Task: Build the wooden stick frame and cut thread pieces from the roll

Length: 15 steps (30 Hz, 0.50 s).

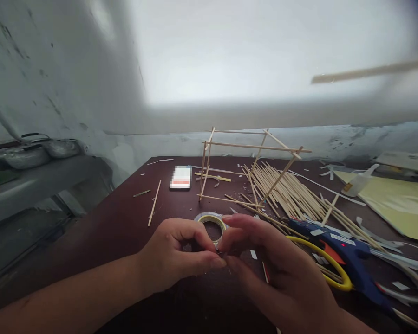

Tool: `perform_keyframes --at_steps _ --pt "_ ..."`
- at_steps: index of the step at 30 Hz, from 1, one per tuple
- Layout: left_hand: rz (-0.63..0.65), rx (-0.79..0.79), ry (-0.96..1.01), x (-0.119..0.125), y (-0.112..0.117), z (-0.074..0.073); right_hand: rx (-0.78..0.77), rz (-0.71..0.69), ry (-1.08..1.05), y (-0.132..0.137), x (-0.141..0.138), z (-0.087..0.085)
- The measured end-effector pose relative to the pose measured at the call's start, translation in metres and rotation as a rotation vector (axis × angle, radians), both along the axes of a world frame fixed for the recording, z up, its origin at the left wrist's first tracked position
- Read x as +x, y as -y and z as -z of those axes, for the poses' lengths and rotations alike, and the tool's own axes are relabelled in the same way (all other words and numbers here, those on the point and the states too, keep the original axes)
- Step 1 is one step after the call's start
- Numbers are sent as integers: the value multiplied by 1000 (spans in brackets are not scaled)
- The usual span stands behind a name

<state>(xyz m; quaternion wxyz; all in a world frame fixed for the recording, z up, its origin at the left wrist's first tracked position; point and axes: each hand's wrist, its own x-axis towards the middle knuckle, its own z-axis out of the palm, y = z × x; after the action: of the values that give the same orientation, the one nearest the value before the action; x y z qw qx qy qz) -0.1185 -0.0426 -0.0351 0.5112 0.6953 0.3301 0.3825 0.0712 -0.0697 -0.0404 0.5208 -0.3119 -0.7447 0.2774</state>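
The left hand (174, 255) is curling in from the lower left, its thumb and forefinger pressing together on the near rim of a small yellow-cored roll of clear tape (212, 221). The right hand (275, 271) is meeting it from the other side, its fingertips closing on the same rim so that both hands are touching at the roll. Whether a loose tape end is being pinched between them is too small to tell. The roll is sitting at the middle of the dark brown wooden table (125, 222), just in front of the person. Beyond it, an open box-shaped frame of thin pale wooden sticks (251, 147) is standing upright, and a loose heap of the same pale sticks (292, 190) is lying to its right. A blue hot-glue gun (348, 253) is lying just beside the right hand, with a yellow loop (325, 260) curving against it. Further left, a single pale stick (154, 196) and a small white flat box (180, 178) are lying well apart from the hands, while a pale yellow sheet (400, 206) is covering the far right corner.
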Motion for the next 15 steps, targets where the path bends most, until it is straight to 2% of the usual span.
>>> perform_keyframes --at_steps 5,11,15 --pt "-12 88 -86 0 1 0 -7 -24 9 2 3 -3" --pt "49 135 -98 -2 1 1 -216 -55 -3 0 5 -7" --pt "78 224 -149 -2 2 -1 -165 -27 63 -2 6 -10"
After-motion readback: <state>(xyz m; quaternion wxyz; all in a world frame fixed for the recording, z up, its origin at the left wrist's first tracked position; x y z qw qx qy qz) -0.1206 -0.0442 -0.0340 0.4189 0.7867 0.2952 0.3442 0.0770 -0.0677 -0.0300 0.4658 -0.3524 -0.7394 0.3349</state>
